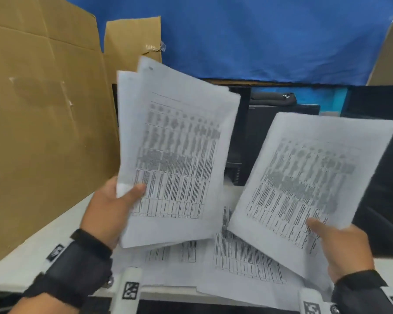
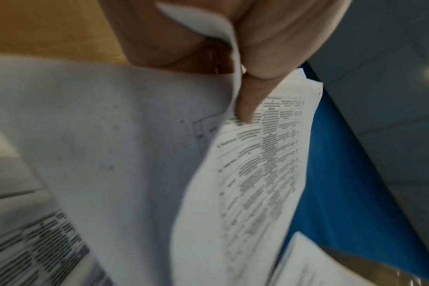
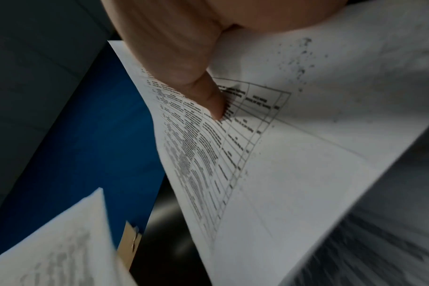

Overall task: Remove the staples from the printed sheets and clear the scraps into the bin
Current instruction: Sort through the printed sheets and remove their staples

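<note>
My left hand [image 1: 114, 209] pinches a bundle of printed sheets [image 1: 175, 150] by its lower left edge, thumb on the front, and holds it up tilted above the table. In the left wrist view the thumb [image 2: 250, 100] presses on the printed table of that bundle [image 2: 260, 164]. My right hand [image 1: 340, 245] pinches a second set of printed sheets [image 1: 309, 177] at its lower edge and holds it raised on the right. Its thumb [image 3: 208, 96] lies on the printed grid [image 3: 233, 154]. More printed sheets [image 1: 241, 261] lie flat on the white table [image 1: 32, 257] beneath both. No staple or bin shows.
Large brown cardboard sheets [image 1: 43, 109] stand at the left and back. A blue cloth [image 1: 270, 37] hangs behind. Black boxes and equipment [image 1: 383, 177] stand at the right and the middle back. The table's front edge runs just below my wrists.
</note>
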Action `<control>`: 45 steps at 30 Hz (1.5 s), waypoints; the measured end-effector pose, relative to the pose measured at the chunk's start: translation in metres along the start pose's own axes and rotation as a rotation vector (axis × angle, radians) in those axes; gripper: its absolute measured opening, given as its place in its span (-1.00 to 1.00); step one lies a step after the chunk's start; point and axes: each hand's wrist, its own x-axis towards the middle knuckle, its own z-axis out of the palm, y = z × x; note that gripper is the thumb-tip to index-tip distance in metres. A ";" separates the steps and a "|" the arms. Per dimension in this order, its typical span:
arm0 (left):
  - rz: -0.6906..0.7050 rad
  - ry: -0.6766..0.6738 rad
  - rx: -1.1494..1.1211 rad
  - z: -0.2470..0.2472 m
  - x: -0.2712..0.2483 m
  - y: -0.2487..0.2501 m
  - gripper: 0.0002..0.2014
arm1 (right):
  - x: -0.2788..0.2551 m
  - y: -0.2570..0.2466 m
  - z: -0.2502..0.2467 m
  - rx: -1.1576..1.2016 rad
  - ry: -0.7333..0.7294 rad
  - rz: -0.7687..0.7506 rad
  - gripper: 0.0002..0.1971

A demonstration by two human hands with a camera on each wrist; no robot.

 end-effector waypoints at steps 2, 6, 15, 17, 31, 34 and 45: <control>-0.070 -0.049 -0.120 -0.009 -0.001 -0.004 -0.84 | -0.009 0.003 0.014 -0.040 -0.102 0.020 -0.77; -0.252 -0.146 -0.212 -0.003 -0.008 -0.030 -0.77 | -0.042 0.004 0.054 -0.062 -0.391 0.077 -0.78; -0.276 -0.135 -0.187 0.002 -0.008 -0.059 -0.80 | -0.077 -0.021 0.110 -0.121 -0.639 -0.072 -0.48; -0.138 -0.055 -0.127 0.000 -0.005 -0.051 -0.82 | -0.081 -0.028 0.117 -0.111 -0.645 -0.152 -0.43; 0.148 0.136 0.009 0.002 -0.011 -0.034 -0.54 | -0.088 -0.064 0.145 -0.066 -0.433 -0.704 -0.13; 0.218 0.116 0.100 0.003 -0.013 -0.036 -0.40 | -0.079 -0.090 0.146 -0.125 -0.388 -0.924 0.02; -0.083 0.123 -0.070 0.001 -0.003 -0.075 -0.72 | -0.055 -0.092 0.154 -0.118 -0.534 -0.665 -0.22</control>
